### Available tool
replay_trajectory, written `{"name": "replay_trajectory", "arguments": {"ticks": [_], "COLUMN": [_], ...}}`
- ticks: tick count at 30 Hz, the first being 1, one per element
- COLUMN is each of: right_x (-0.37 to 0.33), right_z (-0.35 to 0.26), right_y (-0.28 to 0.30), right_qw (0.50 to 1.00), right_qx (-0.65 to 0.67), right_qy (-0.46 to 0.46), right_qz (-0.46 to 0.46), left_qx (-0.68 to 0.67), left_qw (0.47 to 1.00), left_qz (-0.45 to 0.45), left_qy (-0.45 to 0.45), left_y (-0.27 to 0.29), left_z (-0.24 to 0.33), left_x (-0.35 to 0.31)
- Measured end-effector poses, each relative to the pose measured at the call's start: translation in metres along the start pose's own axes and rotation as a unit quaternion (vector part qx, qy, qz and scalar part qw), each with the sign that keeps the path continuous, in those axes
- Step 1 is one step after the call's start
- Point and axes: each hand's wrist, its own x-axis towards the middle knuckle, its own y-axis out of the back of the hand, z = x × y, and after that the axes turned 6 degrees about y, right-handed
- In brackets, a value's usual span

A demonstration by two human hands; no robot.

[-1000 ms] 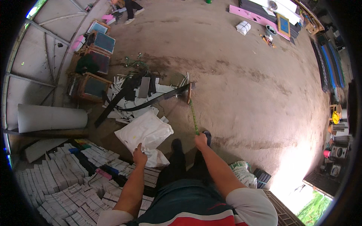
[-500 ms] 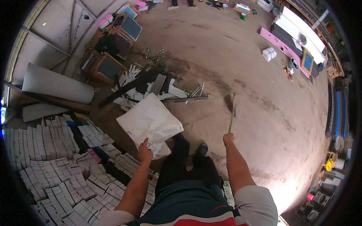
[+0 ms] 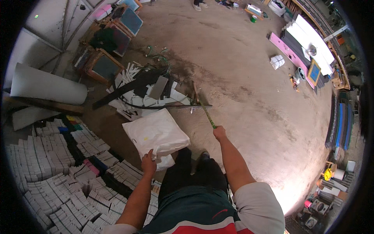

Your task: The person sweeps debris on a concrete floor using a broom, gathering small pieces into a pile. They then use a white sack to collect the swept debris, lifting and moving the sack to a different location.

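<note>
A white plastic sack (image 3: 161, 126) hangs in front of my legs, its edge bunched in the closed fingers of my left hand (image 3: 148, 163). My right hand (image 3: 219, 132) is wrapped round the end of a thin, green-handled stick tool (image 3: 208, 113). The tool's far end reaches to the right edge of a scrap heap on the floor; what its head is cannot be made out. White strips and offcuts (image 3: 177, 96), dark boards (image 3: 146, 82) and a curved black strip make up this heap, just beyond the sack.
Tight rows of white stacked bundles (image 3: 48, 156) cover the floor at lower left. A large white roll (image 3: 48, 85) lies behind them, near framed screens (image 3: 103, 69). At right are a pink board (image 3: 290, 54), white panels (image 3: 311, 41) and a wrapped bundle (image 3: 277, 61). Another person's feet (image 3: 200, 6) stand far off.
My right hand has swung left and a little nearer, bringing the tool's far end from bare floor to the heap. The sack stays in my left hand. The whole view has shifted slightly.
</note>
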Motion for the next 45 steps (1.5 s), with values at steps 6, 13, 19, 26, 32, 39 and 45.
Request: {"name": "replay_trajectory", "arguments": {"ticks": [6, 13, 19, 26, 32, 39, 45], "right_x": [-0.032, 0.034, 0.105, 0.058, 0.106, 0.153, 0.217], "right_z": [0.013, 0.053, 0.028, -0.063, 0.01, 0.011, -0.034], "right_y": [0.035, 0.117, 0.091, 0.121, 0.184, 0.238, 0.188], "right_qw": [0.993, 0.981, 0.989, 0.99, 0.99, 0.984, 0.99], "right_qx": [-0.03, -0.069, -0.077, -0.099, -0.056, -0.149, -0.121], "right_qy": [-0.01, -0.119, -0.083, 0.046, 0.131, 0.051, 0.017], "right_qz": [0.112, 0.135, 0.091, -0.084, -0.018, 0.082, 0.073], "left_qx": [0.004, 0.025, 0.04, 0.02, 0.006, -0.022, -0.021], "left_qw": [1.0, 0.999, 0.996, 0.993, 0.992, 0.992, 0.995], "left_qz": [-0.019, -0.013, -0.029, 0.072, 0.07, 0.031, 0.057], "left_qy": [0.006, 0.025, 0.08, 0.093, 0.109, 0.122, 0.073], "left_y": [0.013, 0.004, -0.004, -0.017, -0.016, -0.021, -0.049], "left_z": [0.018, 0.047, 0.103, 0.173, 0.229, 0.248, 0.229], "left_x": [0.034, 0.039, 0.036, 0.035, 0.056, 0.076, 0.112]}}
